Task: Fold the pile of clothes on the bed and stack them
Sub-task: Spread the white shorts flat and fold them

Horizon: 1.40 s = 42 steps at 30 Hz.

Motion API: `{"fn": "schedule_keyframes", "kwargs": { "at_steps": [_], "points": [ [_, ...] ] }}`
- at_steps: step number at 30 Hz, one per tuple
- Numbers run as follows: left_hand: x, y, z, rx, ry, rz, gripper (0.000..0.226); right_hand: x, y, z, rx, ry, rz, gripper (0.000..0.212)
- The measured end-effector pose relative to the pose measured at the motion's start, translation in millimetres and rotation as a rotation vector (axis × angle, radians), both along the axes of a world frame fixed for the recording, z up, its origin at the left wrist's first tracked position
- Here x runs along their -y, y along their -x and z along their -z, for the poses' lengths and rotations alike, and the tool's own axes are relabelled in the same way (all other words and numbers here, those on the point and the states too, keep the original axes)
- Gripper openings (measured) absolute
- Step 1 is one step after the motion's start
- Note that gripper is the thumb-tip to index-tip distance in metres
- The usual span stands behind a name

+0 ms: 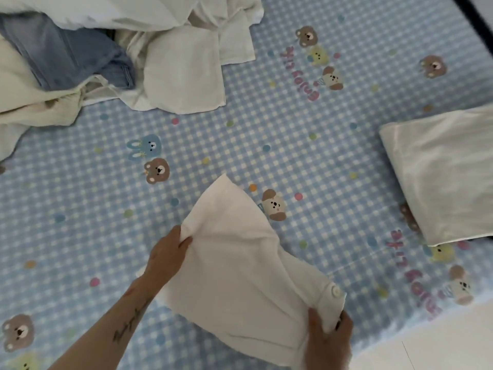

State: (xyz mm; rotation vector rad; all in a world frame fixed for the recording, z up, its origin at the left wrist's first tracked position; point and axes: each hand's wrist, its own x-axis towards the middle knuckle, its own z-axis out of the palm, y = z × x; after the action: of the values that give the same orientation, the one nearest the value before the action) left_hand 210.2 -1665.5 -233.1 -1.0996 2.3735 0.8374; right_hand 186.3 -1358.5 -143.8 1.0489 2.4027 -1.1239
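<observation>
A white garment (pixel 240 265) with a white button near its right end is held just above the bed in the lower middle of the head view. My left hand (pixel 166 256) pinches its left edge. My right hand (pixel 328 340) grips its right end beside the button. At the top left lies the unfolded pile: white cloths (pixel 184 68), a blue denim piece (pixel 72 54) and a cream piece (pixel 29 102). A folded white item (pixel 442 172) rests at the right side of the bed.
The bed (pixel 306 145) is covered by a blue checked sheet printed with bears and rabbits. Its near edge runs along the lower right, with pale floor (pixel 440 340) beyond. A dark edge (pixel 474 9) shows at the top right corner.
</observation>
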Motion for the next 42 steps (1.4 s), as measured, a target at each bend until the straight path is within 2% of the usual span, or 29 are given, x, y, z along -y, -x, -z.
{"fn": "schedule_keyframes", "kwargs": {
  "at_steps": [1,3,10,17,23,27,30,35,36,37,39,40,42],
  "points": [
    [-10,-3,-5,0.0,-0.025,-0.056,0.034,-10,10,1,0.013,-0.042,-0.035,0.065],
    [-31,-6,-15,0.009,-0.055,-0.159,0.042,-30,31,2,0.026,-0.067,-0.13,0.052],
    [-98,33,-74,-0.188,-0.127,-0.367,0.044,-76,122,-20,-0.129,-0.1,-0.374,0.034],
    [-185,148,-137,-0.477,-0.181,-0.458,0.024,-170,273,-92,-0.363,-0.122,-0.514,0.013],
    [-287,268,-160,-0.625,-0.307,-0.471,0.01,-260,417,-126,-0.427,-0.182,-0.589,0.007],
    [-341,331,-143,-0.586,-0.343,-0.543,0.007,-314,500,-124,-0.438,-0.222,-0.644,0.007],
    [-368,357,-115,-0.482,-0.392,-0.569,0.022,-346,545,-106,-0.375,-0.199,-0.65,0.004],
    [-398,357,-70,-0.037,-0.441,-0.483,0.047,-372,574,-60,-0.14,-0.321,-0.742,0.008],
    [-399,355,-71,0.003,-0.422,-0.474,0.045,-373,576,-55,-0.12,-0.351,-0.754,0.015],
    [-397,351,-69,-0.044,-0.296,-0.43,0.041,-373,576,-54,-0.137,-0.402,-0.745,0.03],
    [-397,342,-63,-0.265,0.13,-0.254,0.045,-365,568,-50,-0.309,-0.598,-0.734,0.05],
    [-401,345,-65,-0.366,0.263,-0.129,0.055,-357,558,-49,-0.422,-0.688,-0.808,0.052],
    [-413,361,-68,-0.464,0.272,0.201,0.064,-335,535,-42,-0.451,-0.736,-1.044,0.059]
  ]
}}
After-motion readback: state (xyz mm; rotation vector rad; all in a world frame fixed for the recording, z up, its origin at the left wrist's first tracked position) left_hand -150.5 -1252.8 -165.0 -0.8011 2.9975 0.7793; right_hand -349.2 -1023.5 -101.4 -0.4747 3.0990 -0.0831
